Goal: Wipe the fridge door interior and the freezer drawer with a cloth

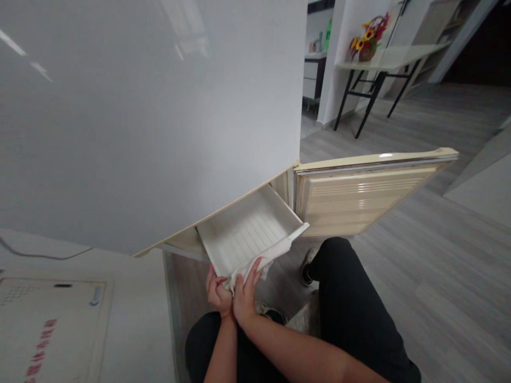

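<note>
A white drawer [251,226] with a ribbed bottom is pulled partway out of the lower compartment of a refrigerator, and nothing lies in it. My left hand [219,291] has its fingers curled round the drawer's front left corner. Close beside it, my right hand [246,295] presses a pale cloth [266,259] against the drawer's front edge. The cloth drapes along that edge towards the right. My wrists are near each other, and part of the cloth is hidden under the right fingers.
The cream refrigerator door [367,194] stands swung out to the right. A large glossy refrigerator panel [159,122] rises above the drawer. My bent knees [339,266] are close below. Farther back is a table [395,57] with a flower basket [367,51].
</note>
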Available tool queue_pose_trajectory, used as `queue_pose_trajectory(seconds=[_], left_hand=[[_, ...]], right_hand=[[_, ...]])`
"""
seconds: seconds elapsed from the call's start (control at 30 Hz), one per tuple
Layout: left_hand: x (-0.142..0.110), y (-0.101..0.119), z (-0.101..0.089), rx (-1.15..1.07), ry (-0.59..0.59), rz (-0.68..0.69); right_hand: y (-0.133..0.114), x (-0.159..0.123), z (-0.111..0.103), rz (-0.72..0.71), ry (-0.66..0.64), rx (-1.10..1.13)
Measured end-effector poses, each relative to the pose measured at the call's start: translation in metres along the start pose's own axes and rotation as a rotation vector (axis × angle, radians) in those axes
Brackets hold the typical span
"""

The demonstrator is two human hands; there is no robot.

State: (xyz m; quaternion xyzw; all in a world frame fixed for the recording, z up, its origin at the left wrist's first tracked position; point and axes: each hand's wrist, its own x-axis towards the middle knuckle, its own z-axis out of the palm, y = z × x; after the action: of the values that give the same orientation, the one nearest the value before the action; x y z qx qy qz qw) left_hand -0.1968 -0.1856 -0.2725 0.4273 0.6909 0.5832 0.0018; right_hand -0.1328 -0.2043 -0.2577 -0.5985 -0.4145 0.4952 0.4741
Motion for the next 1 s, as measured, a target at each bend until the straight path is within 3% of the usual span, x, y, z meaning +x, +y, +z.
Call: queue_pose_trajectory(seconds=[0.13,0.27,0.37,0.63,0.77,0.83,1.0], left_hand=[[0.002,-0.002,-0.005,0.011,-0.055,0.013],[0.0,0.005,-0.002,-0.001,-0.023,0.003],[-0.003,0.012,0.001,-0.008,0.008,-0.014],[-0.004,0.013,0.005,-0.069,0.054,-0.017],[-0.004,0.01,0.005,-0.099,0.053,-0.008],[-0.004,0.009,0.005,-0.106,0.058,-0.011],[-0.005,0.007,0.006,-0.1,0.088,-0.014]], right_hand=[[-0.004,-0.009,0.008,0.025,-0.046,0.01],[-0.024,0.026,-0.013,0.096,0.134,0.04],[-0.039,0.06,-0.035,0.145,0.322,0.088],[-0.054,0.149,-0.125,0.082,0.551,0.264],[-0.055,0.19,-0.166,0.308,0.505,0.736],[-0.051,0.196,-0.177,0.391,0.464,0.818],[-0.034,0.17,-0.165,0.469,0.331,0.903]])
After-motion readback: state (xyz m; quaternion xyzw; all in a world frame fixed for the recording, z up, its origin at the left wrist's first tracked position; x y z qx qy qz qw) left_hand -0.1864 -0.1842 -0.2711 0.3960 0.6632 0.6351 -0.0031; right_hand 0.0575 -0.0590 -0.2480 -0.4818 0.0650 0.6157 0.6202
